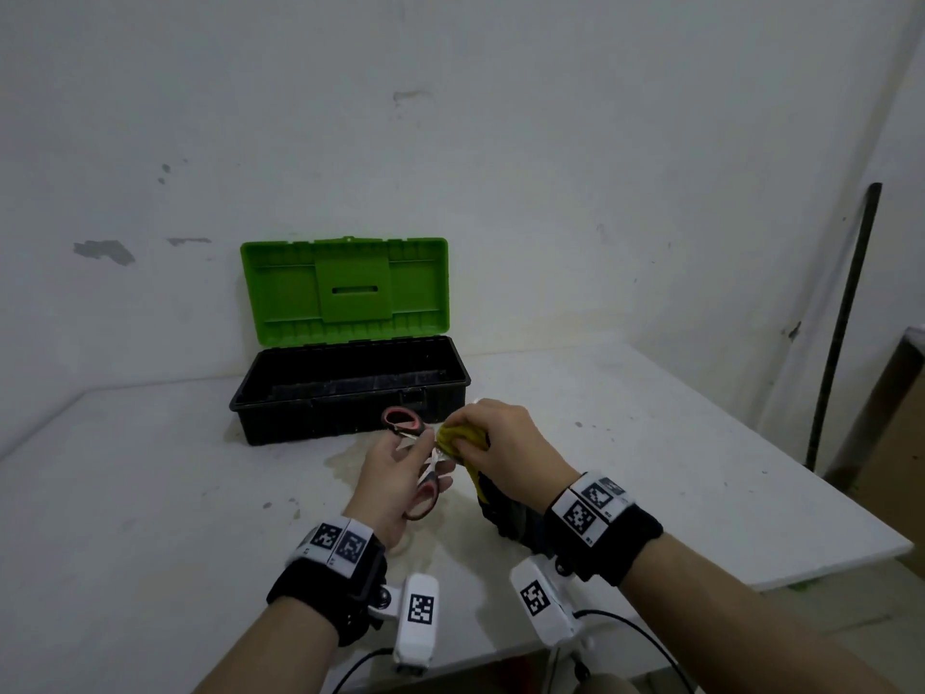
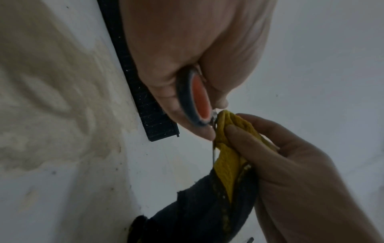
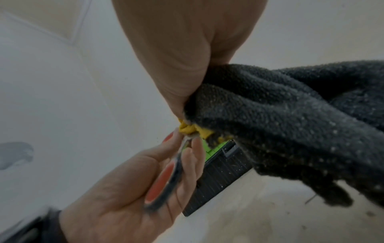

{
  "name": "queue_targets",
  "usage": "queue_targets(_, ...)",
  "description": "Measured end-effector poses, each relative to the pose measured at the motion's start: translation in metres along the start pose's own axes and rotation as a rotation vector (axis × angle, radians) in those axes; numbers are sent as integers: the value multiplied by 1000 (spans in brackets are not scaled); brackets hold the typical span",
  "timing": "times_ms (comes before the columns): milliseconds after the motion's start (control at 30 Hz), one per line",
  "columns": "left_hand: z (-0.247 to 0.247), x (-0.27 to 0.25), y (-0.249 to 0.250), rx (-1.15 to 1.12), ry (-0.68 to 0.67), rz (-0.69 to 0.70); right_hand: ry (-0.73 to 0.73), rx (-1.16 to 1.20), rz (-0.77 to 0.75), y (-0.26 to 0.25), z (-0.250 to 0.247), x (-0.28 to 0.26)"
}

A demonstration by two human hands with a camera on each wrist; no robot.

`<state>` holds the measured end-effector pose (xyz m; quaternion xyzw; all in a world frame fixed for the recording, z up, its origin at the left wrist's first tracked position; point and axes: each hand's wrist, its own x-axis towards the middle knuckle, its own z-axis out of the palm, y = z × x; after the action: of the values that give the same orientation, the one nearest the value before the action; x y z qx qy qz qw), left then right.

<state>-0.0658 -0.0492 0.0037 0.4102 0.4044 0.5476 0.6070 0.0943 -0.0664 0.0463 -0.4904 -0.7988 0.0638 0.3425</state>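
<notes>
At frame centre, the left hand (image 1: pixel 395 473) grips the scissors (image 1: pixel 425 493) steady; the right hand (image 1: pixel 505 443) pinches the glove (image 1: pixel 463 437) around the blades. Best wiped from pivot toward tip, fingers kept off the edges.

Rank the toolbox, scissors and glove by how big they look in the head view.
1. toolbox, clearly largest.
2. glove and scissors look about alike; each is partly covered, so no ranking.

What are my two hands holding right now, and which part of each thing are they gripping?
The left hand holds scissors by the handles. The right hand pinches a black glove at its yellow cuff.
</notes>
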Motion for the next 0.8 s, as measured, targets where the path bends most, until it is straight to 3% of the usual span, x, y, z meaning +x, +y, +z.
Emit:
queue_targets(267,0,-2,-5,70,-14,61,63,-7,-24,-1,10,-3)
queue_targets(500,-4,0,-4,75,19,91,214,-112,202,22,-14,14)
queue_targets(567,-3,2,-4,48,31,90,226,-87,144,14,-16,12)
queue_targets(700,5,0,-6,77,6,117,85,-26,-6,-6,1,-2)
queue_targets(800,7,-2,-5,81,-1,129,130,-55,75,6,1,3)
